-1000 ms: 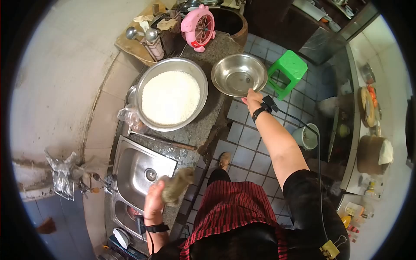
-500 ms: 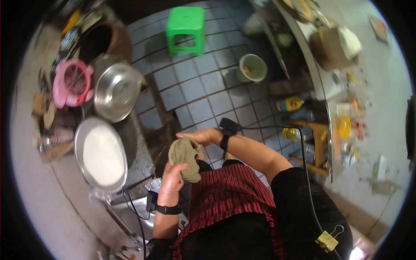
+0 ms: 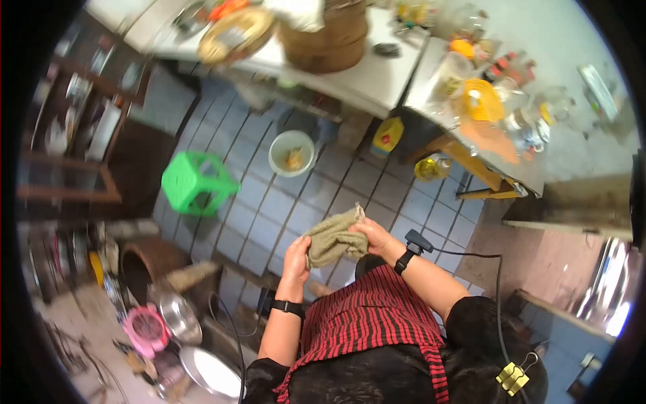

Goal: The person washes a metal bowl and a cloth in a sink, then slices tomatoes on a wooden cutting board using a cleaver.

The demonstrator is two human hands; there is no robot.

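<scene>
Both hands hold a greenish-brown cloth [image 3: 334,238] in front of the striped apron, above the tiled floor. My left hand [image 3: 296,259] grips the cloth at its left edge. At the upper right of the cloth, my right hand [image 3: 374,236] has its fingers closed on it. The cloth is crumpled between them. A metal bowl [image 3: 179,318] and a large basin of white grains [image 3: 214,372] sit on the counter at the lower left, away from both hands.
A green stool [image 3: 196,183] and a pale bucket [image 3: 291,153] stand on the floor ahead. A white table [image 3: 377,84] bears a round wooden container. A side table [image 3: 444,101] with bottles is at the right. The pink fan [image 3: 147,331] is on the left counter.
The view has swung right, from the sink counter towards the floor and tables. My right hand has let go of the metal bowl and taken hold of the cloth, earlier held by my left hand alone.
</scene>
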